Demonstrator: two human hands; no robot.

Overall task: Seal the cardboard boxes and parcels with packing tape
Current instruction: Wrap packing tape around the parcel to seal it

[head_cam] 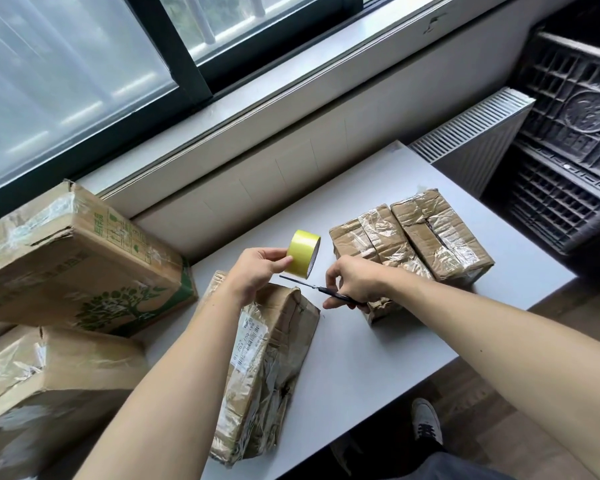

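Note:
My left hand (257, 268) holds a yellow roll of packing tape (302, 252) above the far end of a crumpled brown parcel (267, 368) that lies lengthwise on the grey table (361, 368). My right hand (354, 284) grips dark scissors (321, 289), their blades pointing left just under the roll. Behind the right hand sit two taped cardboard boxes, the left one (374, 247) partly hidden by the hand, the right one (440, 233) with a split along its top seam.
Two large cardboard boxes are stacked at the left, the upper one (77, 261) printed with a green tree, the lower (49, 386) beneath it. A window sill, a white radiator (471, 140) and black plastic crates (568, 133) lie beyond. My shoe (426, 424) shows below the table's edge.

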